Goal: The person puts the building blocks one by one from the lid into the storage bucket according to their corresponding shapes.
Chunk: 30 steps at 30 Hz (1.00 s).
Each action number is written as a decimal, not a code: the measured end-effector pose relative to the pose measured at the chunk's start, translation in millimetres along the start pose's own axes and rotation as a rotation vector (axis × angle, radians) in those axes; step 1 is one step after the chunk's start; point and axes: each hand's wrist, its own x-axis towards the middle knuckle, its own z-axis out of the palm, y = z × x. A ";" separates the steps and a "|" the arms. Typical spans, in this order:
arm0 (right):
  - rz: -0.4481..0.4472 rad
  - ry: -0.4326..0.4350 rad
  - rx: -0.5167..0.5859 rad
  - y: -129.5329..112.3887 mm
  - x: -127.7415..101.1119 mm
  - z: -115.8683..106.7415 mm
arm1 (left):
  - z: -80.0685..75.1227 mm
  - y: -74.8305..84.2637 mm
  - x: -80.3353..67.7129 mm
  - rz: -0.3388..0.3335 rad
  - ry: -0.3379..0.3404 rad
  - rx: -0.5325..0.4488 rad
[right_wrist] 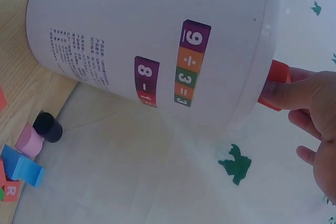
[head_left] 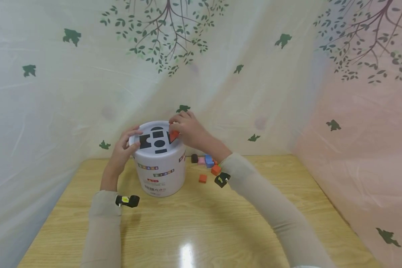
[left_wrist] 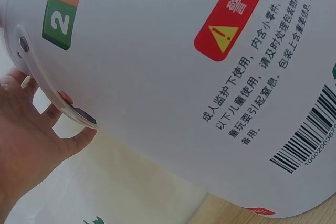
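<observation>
A white bucket (head_left: 164,173) stands upright on the table, its lid (head_left: 144,152) cut with several dark shaped holes. My left hand (head_left: 122,147) grips the lid's rim on the left, fingers and thumb reaching over the edge; the left wrist view shows that hand (left_wrist: 37,135) beside the bucket's handle (left_wrist: 47,90). With thumb and fingers, my right hand (head_left: 189,130) pinches an orange-red block (head_left: 174,134) over the triangular hole at the lid's right side. Part of the block is hidden by the fingers. In the right wrist view the thumb presses the block (right_wrist: 278,72) right at the rim.
Right of the bucket lie loose blocks: a black one (head_left: 194,158), a pink one (head_left: 201,160), a blue one (head_left: 209,160) and orange ones (head_left: 202,179). A patterned curtain (head_left: 221,93) hangs behind the wooden table (head_left: 174,227).
</observation>
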 end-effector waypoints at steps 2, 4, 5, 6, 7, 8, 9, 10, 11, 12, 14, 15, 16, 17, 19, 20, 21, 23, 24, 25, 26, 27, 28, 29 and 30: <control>0.010 -0.020 -0.001 -1.3 2.5 3.4 | 0.0 0.1 -0.1 0.001 0.001 0.000; 0.016 -0.034 -0.002 -1.8 4.3 6.5 | 0.0 0.2 -0.4 0.003 0.002 -0.002; 0.019 -0.039 -0.003 -2.3 5.1 7.6 | -0.1 0.4 -0.6 0.001 0.004 0.004; 0.023 -0.045 -0.004 -2.5 5.7 8.7 | -0.2 0.8 -0.9 -0.001 0.004 0.002; 0.026 -0.049 -0.004 -2.6 6.3 9.7 | -0.2 0.8 -0.9 -0.001 0.006 0.006; 0.030 -0.055 -0.003 -2.7 6.8 10.5 | -0.3 0.9 -0.9 -0.003 0.006 0.008; 0.034 -0.060 -0.002 -2.7 7.4 11.1 | -0.5 1.1 -1.0 -0.003 0.007 0.010; 0.037 -0.064 -0.001 -2.5 7.8 11.7 | -0.6 1.1 -0.8 -0.005 0.007 0.011; 0.041 -0.067 0.000 -2.4 8.1 12.1 | -0.7 1.0 -0.7 -0.002 0.007 0.009; 0.044 -0.069 0.003 -2.2 8.4 12.5 | -0.7 1.0 -0.6 -0.003 0.006 0.005; 0.054 -0.076 0.009 -2.0 8.9 13.4 | -0.8 1.3 -0.5 -0.002 0.004 0.005; 0.059 -0.080 0.012 -1.9 9.0 13.8 | -0.6 1.5 -0.5 -0.002 0.005 0.005; 0.064 -0.085 0.013 -1.8 9.1 14.2 | -0.3 1.7 -0.5 -0.003 0.004 0.006; 0.069 -0.093 0.016 -1.8 9.1 14.7 | -0.1 1.9 -0.6 -0.004 0.004 0.007; 0.075 -0.107 0.017 -1.6 8.9 16.2 | 0.3 2.2 -0.7 -0.005 0.004 0.007; 0.077 -0.114 0.018 -1.9 8.6 16.6 | 0.6 2.3 -0.8 -0.003 0.004 0.006; 0.079 -0.119 0.021 -2.0 8.5 17.1 | 0.6 2.2 -0.8 -0.001 0.004 0.004; 0.081 -0.125 0.015 -2.4 7.8 17.9 | 0.7 2.1 -0.9 0.003 0.002 -0.003; 0.081 -0.124 0.006 -2.5 7.5 18.3 | 0.8 2.1 -1.1 0.005 0.001 -0.006; 0.081 -0.122 0.000 -2.7 7.3 18.3 | 0.9 2.0 -1.2 0.007 0.000 -0.009; 0.081 -0.117 -0.010 -2.8 7.2 18.4 | 0.9 2.0 -1.3 0.007 0.000 -0.008; 0.079 -0.111 -0.025 -2.5 7.3 18.8 | 0.9 1.8 -1.3 0.007 0.001 -0.008; 0.075 -0.105 -0.044 -2.3 7.2 19.1 | 0.9 1.7 -1.4 0.008 0.001 -0.009; 0.070 -0.098 -0.059 -1.9 7.2 19.3 | 0.7 1.7 -1.6 0.009 0.002 -0.009; 0.066 -0.094 -0.073 -1.6 7.1 19.2 | 0.4 1.5 -1.7 0.010 0.003 -0.011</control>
